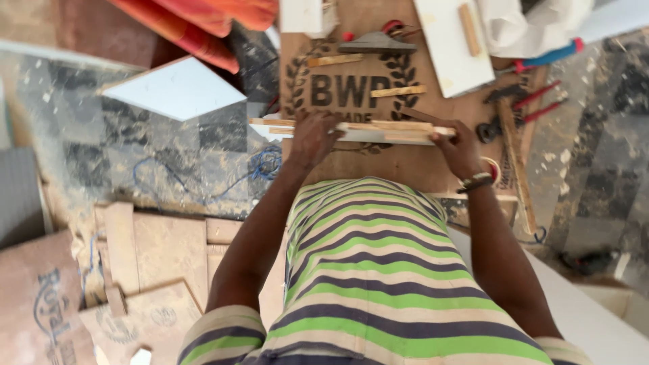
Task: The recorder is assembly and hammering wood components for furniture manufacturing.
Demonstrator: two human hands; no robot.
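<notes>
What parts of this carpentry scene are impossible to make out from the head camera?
- Left hand fingertips: hidden behind the wooden strips, head view.
- Right hand grip: motion blur hides how it holds the strips.
- Red-handled tools: blurred, kind unclear.
- White board: cut off by the top edge.

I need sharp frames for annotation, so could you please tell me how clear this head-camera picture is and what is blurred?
Head view: soft motion blur overall; the left hand and right hand on the wooden strip have smeared edges. Head view: even daylight, no harsh shadows or glare; the white panel is bright but not blown out. Head view: the red-handled tools are streaked, fine detail lost.
</notes>
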